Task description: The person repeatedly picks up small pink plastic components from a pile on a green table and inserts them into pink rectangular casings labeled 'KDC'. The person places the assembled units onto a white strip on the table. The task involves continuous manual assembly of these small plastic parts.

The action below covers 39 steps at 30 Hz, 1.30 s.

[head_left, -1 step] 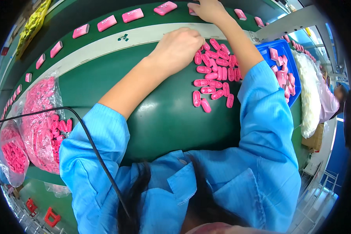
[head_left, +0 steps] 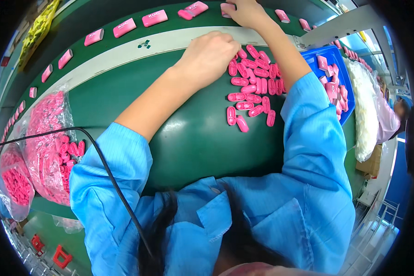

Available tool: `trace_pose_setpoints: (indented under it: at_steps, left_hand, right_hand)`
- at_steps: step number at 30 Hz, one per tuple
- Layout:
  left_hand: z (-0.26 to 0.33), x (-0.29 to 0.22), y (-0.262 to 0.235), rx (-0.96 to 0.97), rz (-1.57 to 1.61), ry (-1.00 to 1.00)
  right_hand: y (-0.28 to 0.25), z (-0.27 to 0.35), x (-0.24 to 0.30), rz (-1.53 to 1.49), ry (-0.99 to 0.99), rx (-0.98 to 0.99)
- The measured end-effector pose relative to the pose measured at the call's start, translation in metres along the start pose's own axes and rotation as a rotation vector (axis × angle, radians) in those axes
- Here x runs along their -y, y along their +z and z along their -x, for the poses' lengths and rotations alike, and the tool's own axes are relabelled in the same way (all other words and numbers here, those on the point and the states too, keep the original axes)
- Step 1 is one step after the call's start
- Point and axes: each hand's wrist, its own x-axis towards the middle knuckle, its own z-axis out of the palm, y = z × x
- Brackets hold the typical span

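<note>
My right hand (head_left: pixel 248 13) reaches over the conveyor at the far side, with its fingers closed on a small pink case (head_left: pixel 226 10). My left hand (head_left: pixel 211 54) is curled at the far left corner of a cluster of darker pink oval caps (head_left: pixel 255 99). Its fingertips touch or nearly touch the caps, and what they hold, if anything, is hidden. Just left of my right hand, another pink case (head_left: pixel 197 8) lies on the belt with a darker pink piece (head_left: pixel 185 14) against its near left side.
More pink cases (head_left: pixel 155 18) stand in a row along the curved green belt. A blue tray (head_left: pixel 348 87) of pink cases sits at right beside a white bag (head_left: pixel 364 115). Clear bags (head_left: pixel 43 147) of pink parts lie at left. A black cable (head_left: pixel 106 161) crosses my left sleeve.
The darker pink piece now shows beside the case left of my right hand. The row of cases has shifted very slightly left. My hands have barely moved.
</note>
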Motion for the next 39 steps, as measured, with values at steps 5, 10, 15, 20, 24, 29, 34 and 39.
trace_pose_setpoints:
  at_steps: [5, 10, 15, 20, 24, 29, 34, 39]
  left_hand:
    - [0.008, -0.004, -0.006, -0.011, 0.060, -0.202]
    - [0.020, 0.021, -0.018, -0.144, 0.932, -0.669]
    - [0.023, 0.024, -0.021, -0.283, 1.280, -0.643]
    - [0.022, 0.017, -0.024, -0.359, 1.240, -0.688]
    - [0.021, 0.017, -0.023, -0.315, 1.143, -0.641]
    - [0.026, 0.024, -0.026, -0.266, 1.005, -0.612]
    - [0.028, 0.014, -0.019, -0.387, 0.615, -0.479]
    - [0.027, -0.015, -0.037, -0.190, 0.277, -0.557]
  right_hand:
    - [-0.026, 0.025, 0.016, -0.119, 0.165, 0.107]
    - [-0.029, 0.058, 0.028, -0.916, 0.235, 0.127]
    - [-0.022, 0.077, 0.053, -1.034, 0.235, 0.164]
    - [-0.019, 0.080, 0.040, -1.083, 0.356, 0.260]
    - [-0.018, 0.083, 0.042, -1.210, 0.416, 0.226]
    - [-0.016, 0.083, 0.046, -1.200, 0.313, 0.166]
    - [-0.013, 0.083, 0.056, -1.151, 0.285, 0.103]
    - [-0.016, 0.090, 0.079, -0.935, 0.176, -0.040]
